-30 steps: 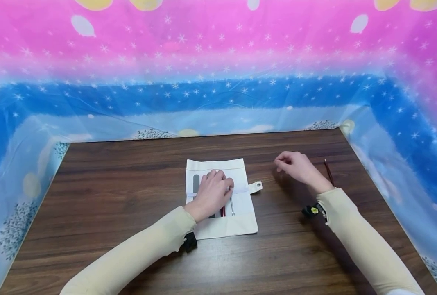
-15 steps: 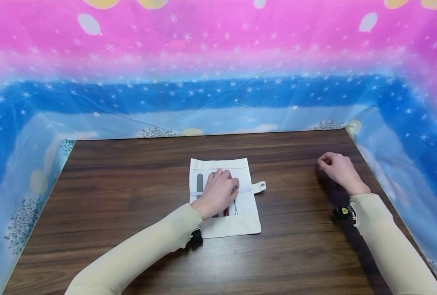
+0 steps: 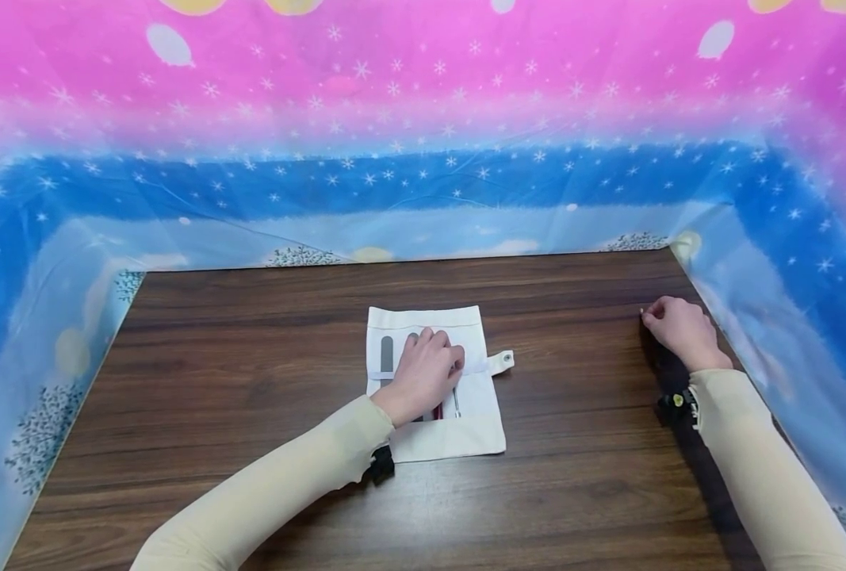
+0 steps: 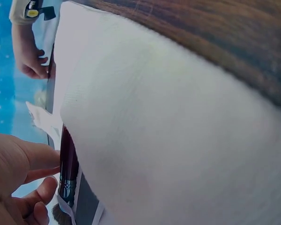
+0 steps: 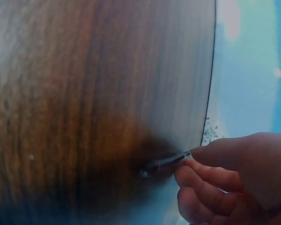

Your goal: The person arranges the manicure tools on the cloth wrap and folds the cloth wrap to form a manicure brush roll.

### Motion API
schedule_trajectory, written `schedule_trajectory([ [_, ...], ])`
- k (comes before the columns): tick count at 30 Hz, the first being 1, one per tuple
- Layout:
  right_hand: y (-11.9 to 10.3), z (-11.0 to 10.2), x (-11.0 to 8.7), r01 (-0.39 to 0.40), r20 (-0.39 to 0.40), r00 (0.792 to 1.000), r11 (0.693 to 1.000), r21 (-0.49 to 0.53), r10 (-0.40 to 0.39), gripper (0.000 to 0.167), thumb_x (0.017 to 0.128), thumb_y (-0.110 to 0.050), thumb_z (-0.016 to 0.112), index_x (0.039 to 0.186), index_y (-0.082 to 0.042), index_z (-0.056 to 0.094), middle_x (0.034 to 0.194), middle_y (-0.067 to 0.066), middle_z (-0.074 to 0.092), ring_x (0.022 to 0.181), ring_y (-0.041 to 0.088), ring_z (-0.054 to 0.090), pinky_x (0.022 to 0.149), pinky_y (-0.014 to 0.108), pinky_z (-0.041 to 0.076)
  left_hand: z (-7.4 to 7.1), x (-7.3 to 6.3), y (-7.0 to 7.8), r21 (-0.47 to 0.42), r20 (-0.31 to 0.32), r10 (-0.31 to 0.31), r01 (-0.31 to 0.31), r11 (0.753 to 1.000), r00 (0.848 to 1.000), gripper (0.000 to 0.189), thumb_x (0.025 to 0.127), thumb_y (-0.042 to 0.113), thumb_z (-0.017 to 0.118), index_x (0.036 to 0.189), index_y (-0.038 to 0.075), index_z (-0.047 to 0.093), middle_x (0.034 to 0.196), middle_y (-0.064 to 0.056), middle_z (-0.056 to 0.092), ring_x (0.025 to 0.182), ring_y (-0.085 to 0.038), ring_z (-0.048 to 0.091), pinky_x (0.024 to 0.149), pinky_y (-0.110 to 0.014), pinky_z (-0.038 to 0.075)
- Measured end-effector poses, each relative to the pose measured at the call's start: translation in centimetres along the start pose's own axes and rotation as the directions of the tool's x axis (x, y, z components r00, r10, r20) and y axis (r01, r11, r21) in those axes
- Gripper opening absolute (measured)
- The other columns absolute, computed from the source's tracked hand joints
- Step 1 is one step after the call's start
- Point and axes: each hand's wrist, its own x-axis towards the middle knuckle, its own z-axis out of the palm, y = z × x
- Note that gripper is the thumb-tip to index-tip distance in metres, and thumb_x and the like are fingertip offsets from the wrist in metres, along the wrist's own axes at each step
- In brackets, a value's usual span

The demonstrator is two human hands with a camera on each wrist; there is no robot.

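Observation:
A white cloth tool pouch (image 3: 465, 436) lies unfolded on the table. My left hand (image 3: 428, 373) rests on its middle with loosely bent fingers. In the left wrist view those fingers (image 4: 37, 157) are beside a brush (image 4: 68, 164) with a dark red handle, metal collar and bristles. A grey round-ended strip (image 3: 387, 354) and a slim silver tool (image 3: 457, 403) are also in the pouch; my hand covers part of the contents. Near the table's right edge my right hand (image 3: 679, 325) pinches a thin dark stick (image 5: 166, 162) with a pale, shiny end, its kind unclear.
A strap with a metal snap (image 3: 507, 361) sticks out from the pouch's right side. Dark wood-grain table (image 3: 251, 333) surrounds the pouch. A pink and blue snowflake-patterned cloth (image 3: 423, 182) hangs along the back and both sides.
My right hand has moved right across the table to the thin dark stick, which lay there earlier, and now pinches it. The left hand has stayed on the pouch.

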Motion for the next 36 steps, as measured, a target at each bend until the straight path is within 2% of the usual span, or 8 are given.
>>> schedule_trajectory([
  [6, 0.2, 0.0, 0.2, -0.006, 0.020, 1.000, 1.000, 0.002, 0.006, 0.028, 0.102, -0.022, 0.057, 0.108, 0.004, 0.068, 0.105, 0.030, 0.068, 0.089, 0.049, 0.062, 0.073, 0.062, 0.046, 0.2, 0.1, 0.1, -0.004, 0.008, -0.012, 0.012, 1.000, 1.000, 0.005, 0.098, 0.017, 0.071, 0.094, 0.017, 0.074, 0.095, -0.003, 0.065, 0.092, -0.023, 0.051, 0.082, -0.042, 0.043],
  [14, -0.1, 0.0, 0.1, 0.010, 0.072, 0.997, 1.000, 0.010, -0.010, 0.024, 0.101, -0.017, 0.056, 0.100, 0.003, 0.069, 0.090, 0.021, 0.067, 0.077, 0.036, 0.059, 0.072, 0.053, 0.045, 0.4, 0.1, 0.0, 0.000, 0.005, -0.013, 0.013, 1.000, 1.000, 0.006, 0.099, 0.017, 0.071, 0.093, 0.018, 0.072, 0.094, -0.003, 0.066, 0.090, -0.023, 0.051, 0.081, -0.041, 0.042],
  [20, -0.5, -0.4, 0.2, 0.007, 0.139, 0.990, 1.000, 0.020, -0.009, 0.024, 0.101, -0.016, 0.055, 0.081, -0.004, 0.061, 0.074, 0.009, 0.055, 0.068, 0.027, 0.051, 0.068, 0.042, 0.038, 0.4, 0.1, 0.0, -0.018, 0.005, -0.014, 0.014, 1.000, 1.000, 0.007, 0.099, 0.017, 0.071, 0.093, 0.018, 0.072, 0.095, -0.003, 0.065, 0.091, -0.023, 0.051, 0.081, -0.042, 0.042],
  [23, -0.5, -0.5, 0.2, 0.006, 0.149, 0.989, 0.999, 0.032, -0.010, 0.025, 0.102, -0.018, 0.057, 0.084, -0.002, 0.063, 0.078, 0.011, 0.058, 0.071, 0.028, 0.052, 0.069, 0.043, 0.040, 0.4, 0.1, 0.0, -0.025, 0.001, -0.010, 0.010, 1.000, 1.000, 0.007, 0.100, 0.016, 0.071, 0.093, 0.017, 0.072, 0.095, -0.003, 0.065, 0.091, -0.024, 0.051, 0.081, -0.042, 0.042],
  [27, -0.4, -0.8, 0.1, 0.006, 0.153, 0.988, 0.999, 0.038, -0.011, 0.026, 0.103, -0.021, 0.061, 0.100, 0.004, 0.068, 0.095, 0.019, 0.066, 0.080, 0.033, 0.057, 0.075, 0.050, 0.045, 0.5, 0.1, 0.0, -0.022, -0.012, -0.005, 0.005, 1.000, 1.000, 0.007, 0.099, 0.015, 0.071, 0.092, 0.017, 0.072, 0.094, -0.003, 0.065, 0.090, -0.024, 0.051, 0.080, -0.042, 0.042],
  [28, -0.4, -0.9, 0.1, 0.002, 0.160, 0.987, 0.999, 0.035, -0.008, 0.026, 0.103, -0.021, 0.062, 0.101, 0.004, 0.067, 0.096, 0.020, 0.065, 0.081, 0.033, 0.057, 0.076, 0.050, 0.045, 0.5, 0.1, 0.0, -0.022, -0.015, -0.004, 0.004, 1.000, 1.000, 0.007, 0.099, 0.015, 0.071, 0.092, 0.017, 0.072, 0.094, -0.003, 0.065, 0.090, -0.024, 0.051, 0.080, -0.042, 0.042],
  [30, -0.4, -1.0, 0.1, -0.004, 0.178, 0.984, 0.999, 0.035, -0.002, 0.024, 0.102, -0.020, 0.062, 0.098, 0.003, 0.067, 0.094, 0.018, 0.064, 0.081, 0.032, 0.056, 0.075, 0.048, 0.045, 0.5, 0.0, 0.0, -0.021, -0.016, -0.007, 0.007, 1.000, 1.000, 0.007, 0.099, 0.015, 0.071, 0.092, 0.017, 0.072, 0.094, -0.003, 0.065, 0.089, -0.023, 0.051, 0.079, -0.041, 0.042],
  [36, -0.6, -1.0, 0.5, -0.019, 0.235, 0.972, 0.999, 0.046, 0.008, 0.028, 0.101, -0.019, 0.058, 0.075, -0.009, 0.057, 0.070, 0.002, 0.047, 0.069, 0.024, 0.047, 0.069, 0.040, 0.036, 0.4, 0.0, 0.0, -0.020, -0.016, -0.007, 0.006, 1.000, 1.000, 0.008, 0.098, 0.015, 0.071, 0.091, 0.017, 0.072, 0.093, -0.003, 0.065, 0.089, -0.023, 0.051, 0.080, -0.042, 0.042],
])
